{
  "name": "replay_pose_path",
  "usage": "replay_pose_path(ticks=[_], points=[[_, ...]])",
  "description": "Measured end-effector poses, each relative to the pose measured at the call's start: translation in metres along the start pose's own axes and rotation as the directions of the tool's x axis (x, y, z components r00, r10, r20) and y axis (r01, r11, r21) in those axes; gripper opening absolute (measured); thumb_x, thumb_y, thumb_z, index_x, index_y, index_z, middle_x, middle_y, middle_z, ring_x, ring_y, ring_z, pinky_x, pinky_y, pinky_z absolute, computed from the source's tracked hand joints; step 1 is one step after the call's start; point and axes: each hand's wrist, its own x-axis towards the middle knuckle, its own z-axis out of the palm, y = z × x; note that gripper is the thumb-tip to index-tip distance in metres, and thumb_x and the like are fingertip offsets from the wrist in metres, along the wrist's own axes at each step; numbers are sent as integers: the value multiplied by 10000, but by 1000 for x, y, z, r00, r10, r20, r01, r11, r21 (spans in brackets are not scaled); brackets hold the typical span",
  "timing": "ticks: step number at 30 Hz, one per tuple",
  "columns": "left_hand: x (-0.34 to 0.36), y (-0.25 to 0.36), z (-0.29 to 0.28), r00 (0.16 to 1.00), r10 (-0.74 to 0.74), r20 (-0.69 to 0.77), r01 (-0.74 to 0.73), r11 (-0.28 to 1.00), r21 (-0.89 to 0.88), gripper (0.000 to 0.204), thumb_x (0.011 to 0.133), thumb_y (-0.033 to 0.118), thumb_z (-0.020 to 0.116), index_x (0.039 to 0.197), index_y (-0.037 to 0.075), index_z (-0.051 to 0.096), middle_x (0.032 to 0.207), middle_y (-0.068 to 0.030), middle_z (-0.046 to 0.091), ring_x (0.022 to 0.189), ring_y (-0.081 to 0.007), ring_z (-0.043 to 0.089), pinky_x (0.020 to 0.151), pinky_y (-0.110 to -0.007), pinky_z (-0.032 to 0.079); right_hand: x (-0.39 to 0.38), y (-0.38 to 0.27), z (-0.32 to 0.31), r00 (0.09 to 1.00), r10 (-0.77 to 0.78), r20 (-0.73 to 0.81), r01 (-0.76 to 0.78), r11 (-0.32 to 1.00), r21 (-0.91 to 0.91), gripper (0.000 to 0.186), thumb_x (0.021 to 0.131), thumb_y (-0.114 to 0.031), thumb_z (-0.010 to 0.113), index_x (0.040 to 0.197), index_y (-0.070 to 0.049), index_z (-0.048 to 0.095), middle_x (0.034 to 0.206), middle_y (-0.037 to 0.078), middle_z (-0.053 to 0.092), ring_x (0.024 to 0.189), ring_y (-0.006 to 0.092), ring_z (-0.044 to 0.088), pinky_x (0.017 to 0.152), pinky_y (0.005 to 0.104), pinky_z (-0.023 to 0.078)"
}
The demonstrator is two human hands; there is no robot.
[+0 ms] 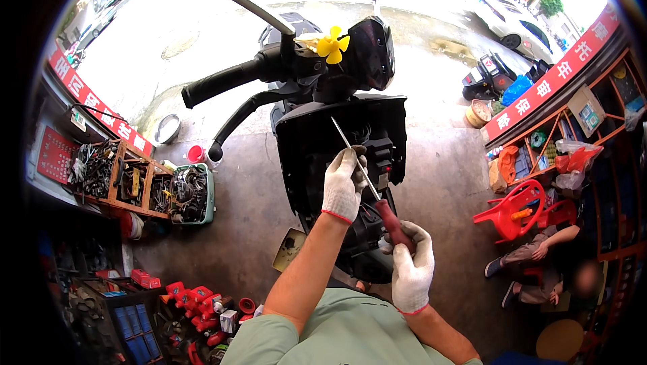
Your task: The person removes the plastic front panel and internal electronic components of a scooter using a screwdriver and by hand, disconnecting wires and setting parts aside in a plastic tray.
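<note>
In white knit gloves with red cuffs, my left hand (340, 186) has its fingers closed around the long metal shaft of a screwdriver (392, 220). Lower right, my right hand (414, 267) grips its dark red handle. The shaft slants up and left, over the open black front housing (296, 156) of a scooter, where wiring and small black parts show. Whether the tip touches anything I cannot tell. Above are the handlebar (222, 82) and a yellow pinwheel (333, 47).
A person (552, 257) sits at right beside red plastic chairs (505, 217) and shelves. Left stand tool racks (128, 176) and a green bin (209, 203) of parts; red bottles (199, 304) crowd the lower left. A tray (286, 250) lies beside the scooter. Cars stand outside.
</note>
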Motion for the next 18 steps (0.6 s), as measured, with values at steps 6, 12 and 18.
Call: replay_pose_path(ticks=[6, 12, 18], points=[[1, 9, -3, 999, -39, 36, 43, 993, -114, 238, 1052, 222, 478, 1052, 18, 600, 795, -18, 556, 556, -61, 389, 497, -218, 316, -5, -32, 10, 892, 377, 249, -449, 795, 407, 466, 998, -228, 501, 1363, 38, 384, 1210, 152, 568, 864, 176, 610, 728, 268, 518], [1, 14, -5, 998, -48, 48, 54, 991, -122, 241, 1053, 224, 476, 1037, 18, 601, 780, -9, 552, 541, -53, 371, 485, -213, 300, 5, -16, 0, 837, 374, 400, -453, 883, 121, 514, 976, -192, 549, 1429, -7, 390, 1099, 108, 604, 679, 89, 516, 581, 252, 472], [0, 13, -6, 998, -58, 24, 60, 995, -77, 231, 1047, 223, 494, 1042, 21, 606, 791, -13, 574, 544, -56, 384, 485, -213, 318, 1, 1, 12, 948, -195, 251, 302, 802, -515, 553, 867, 6, 611, 1394, 50, 450, 957, 123, 620, 761, 197, 604, 748, 310, 515]])
